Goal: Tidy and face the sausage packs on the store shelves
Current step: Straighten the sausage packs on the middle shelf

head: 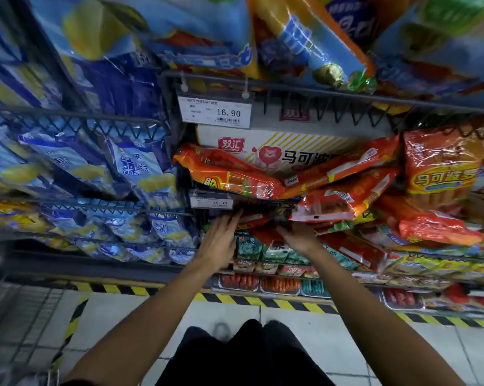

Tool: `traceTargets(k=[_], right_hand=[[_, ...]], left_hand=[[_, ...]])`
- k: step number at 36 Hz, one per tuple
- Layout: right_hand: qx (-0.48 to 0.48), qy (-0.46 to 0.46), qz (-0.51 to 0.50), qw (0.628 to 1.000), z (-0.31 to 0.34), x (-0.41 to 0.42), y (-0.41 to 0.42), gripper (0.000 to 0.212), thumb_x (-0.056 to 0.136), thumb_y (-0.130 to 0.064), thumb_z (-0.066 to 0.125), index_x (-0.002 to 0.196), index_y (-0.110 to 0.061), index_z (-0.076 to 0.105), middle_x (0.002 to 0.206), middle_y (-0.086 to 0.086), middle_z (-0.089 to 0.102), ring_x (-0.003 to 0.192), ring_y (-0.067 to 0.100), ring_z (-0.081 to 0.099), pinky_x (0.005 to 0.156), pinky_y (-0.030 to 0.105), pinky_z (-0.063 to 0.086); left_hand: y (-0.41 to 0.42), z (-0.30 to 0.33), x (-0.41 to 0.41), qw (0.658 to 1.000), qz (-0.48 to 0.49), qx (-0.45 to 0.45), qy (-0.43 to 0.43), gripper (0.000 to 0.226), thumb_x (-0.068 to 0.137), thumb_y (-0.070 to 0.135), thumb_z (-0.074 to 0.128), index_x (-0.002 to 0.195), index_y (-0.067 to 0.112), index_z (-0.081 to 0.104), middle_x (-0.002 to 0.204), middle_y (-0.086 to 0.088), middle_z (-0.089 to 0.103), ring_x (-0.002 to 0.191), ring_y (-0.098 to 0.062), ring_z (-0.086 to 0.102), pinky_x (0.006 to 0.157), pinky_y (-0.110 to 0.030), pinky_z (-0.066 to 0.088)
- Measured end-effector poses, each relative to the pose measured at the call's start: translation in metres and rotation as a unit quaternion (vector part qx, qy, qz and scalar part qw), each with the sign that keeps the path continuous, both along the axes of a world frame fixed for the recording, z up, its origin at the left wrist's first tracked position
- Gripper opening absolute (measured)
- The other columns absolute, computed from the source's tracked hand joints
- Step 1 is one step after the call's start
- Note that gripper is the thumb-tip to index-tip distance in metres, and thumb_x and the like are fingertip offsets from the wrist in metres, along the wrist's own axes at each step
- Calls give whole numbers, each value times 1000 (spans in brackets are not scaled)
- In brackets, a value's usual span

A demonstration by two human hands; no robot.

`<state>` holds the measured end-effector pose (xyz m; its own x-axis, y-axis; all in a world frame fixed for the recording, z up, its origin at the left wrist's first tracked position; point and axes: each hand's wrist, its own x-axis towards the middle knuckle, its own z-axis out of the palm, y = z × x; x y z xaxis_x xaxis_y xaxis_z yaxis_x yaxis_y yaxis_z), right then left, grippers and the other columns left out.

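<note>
I counted four orange sausage packs [344, 201] heaped on the middle wire shelf [330, 93], long axes slanting sideways — my left hand [218, 240] flat, fingers spread; right hand [299, 238] grip I couldn't tell

We note pale tiled floor [305, 327], grout lines visible. Yellow-black hazard tape [263, 300] runs along floor directly at foot of dark wire shelving [305, 91]; second strip branches left of shelving base. White price tag [215, 111] hangs from upper wire rail of shelving. Grey wire cart [20, 319] stands on floor left of shelving. We record dim, bluish lighting.
</note>
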<state>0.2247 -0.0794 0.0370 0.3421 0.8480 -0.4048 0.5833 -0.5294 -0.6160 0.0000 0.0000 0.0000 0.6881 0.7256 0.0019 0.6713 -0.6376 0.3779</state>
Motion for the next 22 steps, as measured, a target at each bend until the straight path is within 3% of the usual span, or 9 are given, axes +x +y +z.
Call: traceTargets(k=[2, 5, 8, 13, 16, 19, 22], right_hand=[[-10, 47, -23, 999, -5, 2, 6, 23, 106, -27, 55, 123, -11, 54, 95, 6, 61, 82, 21, 60, 56, 14, 45], [-52, 85, -31, 995, -15, 4, 17, 24, 106, -29, 56, 119, -10, 55, 97, 11, 64, 82, 25, 63, 72, 31, 53], [-104, 101, -55, 988, -21, 8, 23, 28, 104, -42, 57, 100, -14, 58, 76, 4, 58, 62, 16, 53, 56, 25, 42], [-105, 139, -133, 976, -31, 12, 29, 34, 97, -42, 67, 103, -9, 62, 73, 3, 60, 56, 12, 53, 37, 15, 35], [-94, 147, -165, 971, -31, 11, 31, 39, 93, -41, 73, 106, -6, 63, 74, 4, 62, 55, 12, 54, 34, 14, 34], [-68, 155, -165, 972, -32, 8, 29, 50, 89, -46, 77, 116, -6, 67, 89, 6, 69, 61, 10, 58, 41, 14, 40], [-40, 183, -130, 974, -29, 1, 26, 51, 85, -49, 79, 121, -16, 68, 111, 0, 70, 80, 4, 64, 68, 15, 49]], left_hand=[[7, -2, 5, 1000, 15, -3, 14, 87, 99, 10, 62, 166, 19, 7, 152, -15, 44, 137, -32, 42, 115, -39, 36], [11, -7, 11, 998, 46, -9, 41, 83, 102, 15, 58, 167, 21, 6, 160, -13, 38, 146, -31, 36, 120, -38, 31], [9, -14, 13, 997, 79, -11, 11, 72, 105, 16, 54, 166, 21, 17, 160, -12, 40, 147, -31, 37, 121, -39, 32], [12, -22, 12, 995, 93, -11, -32, 57, 104, 11, 56, 159, 17, 40, 151, -14, 53, 138, -34, 48, 112, -43, 43], [13, -24, 7, 992, 98, -16, -75, 50, 101, 6, 60, 150, 12, 53, 140, -17, 62, 128, -38, 57, 102, -46, 50], [15, -26, -5, 982, 112, -45, -147, 44, 98, 0, 64, 142, 3, 59, 133, -20, 66, 121, -39, 63, 99, -47, 54], [20, -29, -17, 966, 127, -86, -209, 43, 97, -4, 66, 139, -1, 61, 131, -23, 65, 113, -37, 68, 99, -45, 57]])
